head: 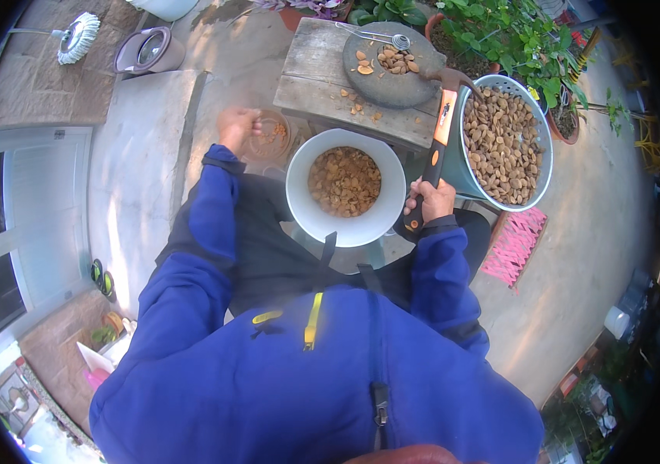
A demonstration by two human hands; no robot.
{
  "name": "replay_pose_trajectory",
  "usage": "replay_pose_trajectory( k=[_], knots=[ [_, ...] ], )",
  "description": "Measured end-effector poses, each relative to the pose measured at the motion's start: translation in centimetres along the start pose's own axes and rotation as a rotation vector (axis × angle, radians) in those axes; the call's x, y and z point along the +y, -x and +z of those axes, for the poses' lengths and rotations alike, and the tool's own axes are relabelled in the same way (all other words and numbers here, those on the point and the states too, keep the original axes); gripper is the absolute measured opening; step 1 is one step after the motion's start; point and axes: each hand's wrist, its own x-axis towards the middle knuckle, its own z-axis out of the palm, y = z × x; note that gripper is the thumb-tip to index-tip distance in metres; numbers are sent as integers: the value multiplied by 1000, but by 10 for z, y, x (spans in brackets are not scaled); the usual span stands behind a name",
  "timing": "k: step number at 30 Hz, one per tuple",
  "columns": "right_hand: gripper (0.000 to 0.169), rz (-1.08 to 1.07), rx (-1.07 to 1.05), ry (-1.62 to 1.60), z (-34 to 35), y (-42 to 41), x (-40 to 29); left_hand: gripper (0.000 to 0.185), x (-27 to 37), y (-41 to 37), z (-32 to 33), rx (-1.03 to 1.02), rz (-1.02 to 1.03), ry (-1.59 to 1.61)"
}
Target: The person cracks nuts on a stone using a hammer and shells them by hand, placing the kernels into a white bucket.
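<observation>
My right hand (433,198) grips the dark handle of a claw hammer (445,116), whose head rests near the right edge of a round stone mortar (376,87). Whole apricot-like stones (398,60) fill the mortar's hollow, with a coiled wire tool (401,41) on its rim. Over the edge of a clear round container (275,152) holding orange-brown kernels is my left hand (240,127), fingers curled; whether it holds anything is unclear. Between my knees stands a white bucket (297,191) of broken shells (345,181). A perforated pale basket (546,174) at right is full of whole stones (503,145).
The mortar sits on a low wooden bench (312,72) scattered with shell bits. Potted plants (481,35) stand behind it. A pink woven stool seat (515,246) is at right, a mauve bucket (170,52) at upper left, near a concrete step (144,116).
</observation>
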Motion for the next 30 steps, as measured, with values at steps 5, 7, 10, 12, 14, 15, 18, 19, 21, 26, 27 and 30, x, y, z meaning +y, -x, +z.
replay_pose_trajectory(
  k=[5, 7, 10, 12, 14, 15, 18, 19, 21, 26, 27, 30],
  knots=[
    [4, -18, -18, 6, -4, -1, 0, 20, -9, -13, -15, 196, -100, -402],
    [4, -20, -20, -2, -6, -4, 3, 25, 2, -12, -8, 240, 18, -747],
    [4, -21, -11, 19, -8, -5, 3, 31, 22, -8, 28, 254, 480, -790],
    [5, -14, -17, 31, -8, -5, 1, 28, 46, -1, 61, 232, 805, -733],
    [5, -8, -14, 52, -11, -5, -1, 28, 87, 18, 106, 151, 994, -678],
    [5, -15, -9, 57, -13, -6, 0, 30, 104, 26, 125, 84, 997, -672],
    [7, -20, 1, 65, -13, -6, -2, 35, 130, 25, 165, -6, 1177, -786],
    [7, -8, 3, 64, -12, -4, -3, 35, 132, 22, 172, -43, 1141, -856],
    [7, 0, 5, 62, -10, -3, -4, 36, 132, 19, 183, -120, 1068, -996],
    [8, 28, 3, 75, -14, -3, -6, 10, 107, 35, 188, -115, 1245, -950],
    [8, 24, 2, 83, -16, -4, -6, 10, 96, 44, 184, -189, 1227, -959],
    [7, 12, -10, 86, -19, -9, -2, 11, 78, 88, 167, -440, 1114, -1077]
  ],
)
